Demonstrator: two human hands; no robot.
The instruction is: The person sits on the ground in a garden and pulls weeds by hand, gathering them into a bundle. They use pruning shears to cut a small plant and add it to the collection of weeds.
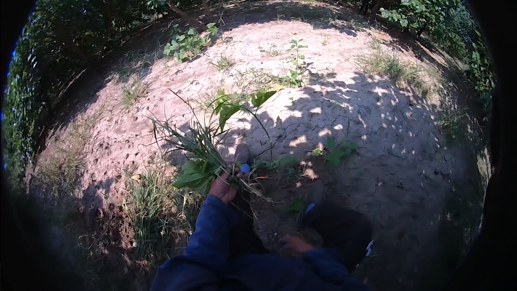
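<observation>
My left hand [224, 188] is closed around a bundle of pulled grass [202, 143], its blades fanning up and to the left. Broad green leaves [198, 176] stick out beside the wrist, and pale stem ends hang on the right of the fist. Just beyond it, a thin leafy stem [264, 127] arches over the soil; whether it touches the bundle I cannot tell. Low between my knees, my right hand [297, 244] is blurred and in shadow near the ground. Its fingers are too dim to show whether they hold anything.
Cracked dry soil [258, 64] stretches ahead, part sunlit, part shaded. A grass clump [151, 210] grows at my left, and low leafy weeds [337, 153] grow front right. A small upright plant [297, 60] stands farther off. Shrubs with branching trunks [205, 4] line the back.
</observation>
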